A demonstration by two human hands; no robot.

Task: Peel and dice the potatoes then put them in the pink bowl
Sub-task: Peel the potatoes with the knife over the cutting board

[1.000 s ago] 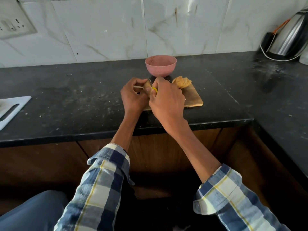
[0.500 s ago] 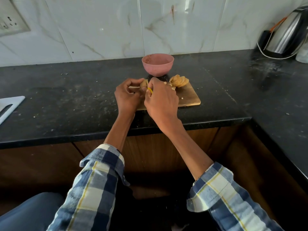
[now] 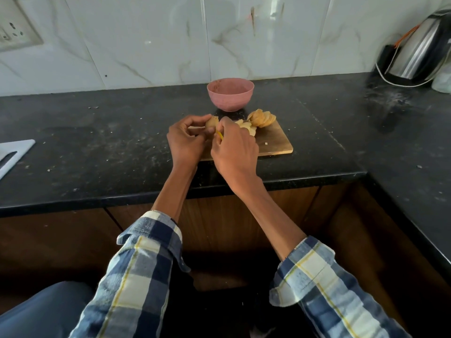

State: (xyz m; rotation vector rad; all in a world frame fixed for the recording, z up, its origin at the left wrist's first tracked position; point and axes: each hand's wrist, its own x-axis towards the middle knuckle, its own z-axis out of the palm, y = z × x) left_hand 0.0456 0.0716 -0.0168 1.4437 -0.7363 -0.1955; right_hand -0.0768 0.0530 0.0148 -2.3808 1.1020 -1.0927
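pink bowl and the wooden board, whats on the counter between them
In the head view, nothing: only a narrow bare strip of black counter separates the pink bowl from the wooden board, whose sliced potato sits at its far edge.

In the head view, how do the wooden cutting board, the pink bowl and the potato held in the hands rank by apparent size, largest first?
1. wooden cutting board, although the hands hide part of it.
2. pink bowl.
3. potato, gripped by the left hand, mostly hidden, so its full size is unsure.

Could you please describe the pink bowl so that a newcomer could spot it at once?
Find the black counter below the marble wall. The bowl stands at its middle, just behind the wooden board. It is the only pink, round thing there.
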